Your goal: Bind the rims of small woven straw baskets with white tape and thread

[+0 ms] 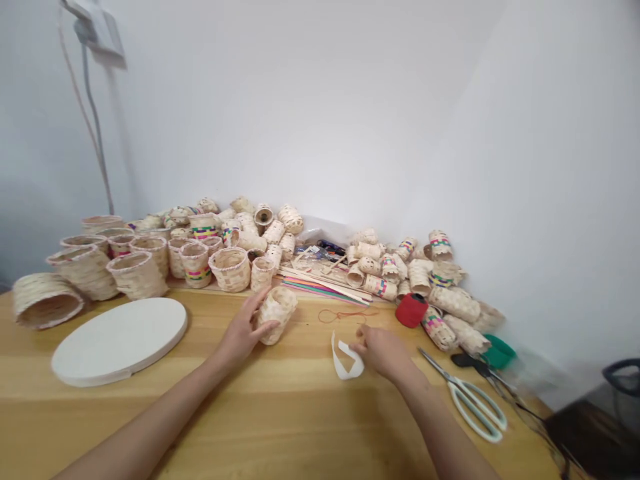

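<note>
My left hand [249, 330] grips a small pale woven basket [278, 313], its thumb across the near side and its fingers behind. The basket leans slightly, just above or on the wooden table. To the right, my right hand [383, 350] is closed in a pinch at one end of a thin white strip [345, 370], which curls in a loop beside the fingertips. Behind that strip lies a loose red thread [345, 315]. White-handled scissors [475, 403] rest to the right of my right forearm.
Several woven baskets [136, 275] stand at the back left, near a round white board [120, 341]. Coloured strips [325, 288] lie at the back middle. A red thread spool [411, 311], a green spool [499, 351] and more small baskets [455, 303] are at the right.
</note>
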